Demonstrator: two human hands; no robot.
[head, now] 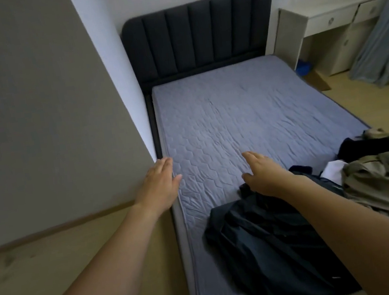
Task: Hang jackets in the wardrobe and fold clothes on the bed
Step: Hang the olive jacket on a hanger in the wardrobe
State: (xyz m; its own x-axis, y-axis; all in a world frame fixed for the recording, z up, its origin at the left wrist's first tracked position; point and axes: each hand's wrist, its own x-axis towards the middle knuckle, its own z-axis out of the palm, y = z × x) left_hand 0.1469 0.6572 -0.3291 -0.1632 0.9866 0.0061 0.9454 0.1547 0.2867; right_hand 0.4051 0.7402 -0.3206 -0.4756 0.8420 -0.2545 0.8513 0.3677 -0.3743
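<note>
1. Dark navy jacket [272,244] lying crumpled at the near end of the bed [234,116], close to the bed's left edge, folds bunched, collar and sleeves not separable in this view.
2. Beside it to the right, an olive garment [388,182] heaped on the same near end, with a scrap of white cloth [334,169] showing between the two and another dark piece [375,144] just behind the olive one.
3. Right hand [264,175] stretched forward above the far edge of the navy jacket, fingers straight and together, thumb apart, gripping nothing; contact with the cloth not clear.
4. Left hand [161,184] out over the left edge of the mattress, fingers straight and loosely together, holding nothing.
5. Judged step: the very start of handling the pile, probably reaching to smooth the bare quilted cover or to draw the navy jacket up onto it; nothing folded or hung as things lie.
6. Next move likely calls for finding the jacket's collar or shoulders, gripping with both hands and lifting it free of the olive heap without dragging that along.
7. Further out: dark padded headboard [198,36] at the far end, pale wall [43,93] close on the left, white desk [335,17] and grey-blue curtain [383,40] at the right; no wardrobe in view.
</note>
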